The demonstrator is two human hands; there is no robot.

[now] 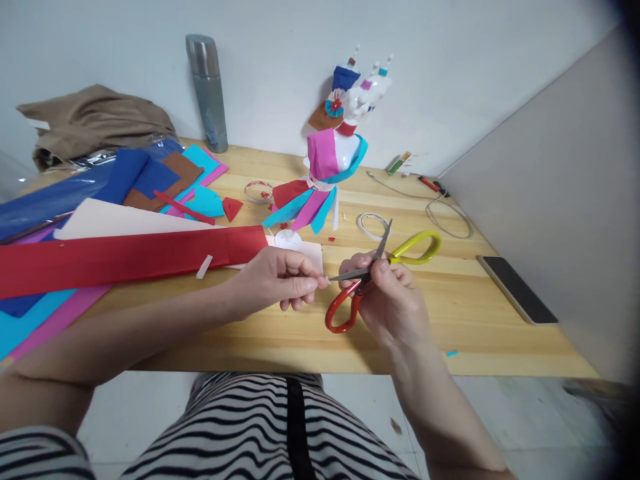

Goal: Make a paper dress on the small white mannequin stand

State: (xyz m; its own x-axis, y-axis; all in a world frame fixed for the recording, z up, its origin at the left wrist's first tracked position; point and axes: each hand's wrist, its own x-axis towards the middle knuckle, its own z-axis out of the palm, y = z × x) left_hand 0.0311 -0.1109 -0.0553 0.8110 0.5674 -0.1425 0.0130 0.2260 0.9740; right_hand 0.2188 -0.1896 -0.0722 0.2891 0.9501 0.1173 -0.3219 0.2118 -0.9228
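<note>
My left hand is pinched on a tiny white scrap at its fingertips, just above the wooden table. My right hand grips red-handled scissors with the blades spread, one blade pointing at the scrap. A second pair with yellow-green handles lies just behind my right hand. Behind both hands stands a white figure dressed in pink, blue and red paper strips.
A long red paper sheet lies at left over white, blue, cyan and pink sheets. A steel flask and a brown cloth are at the back. A phone, a white cable and tape rings lie around.
</note>
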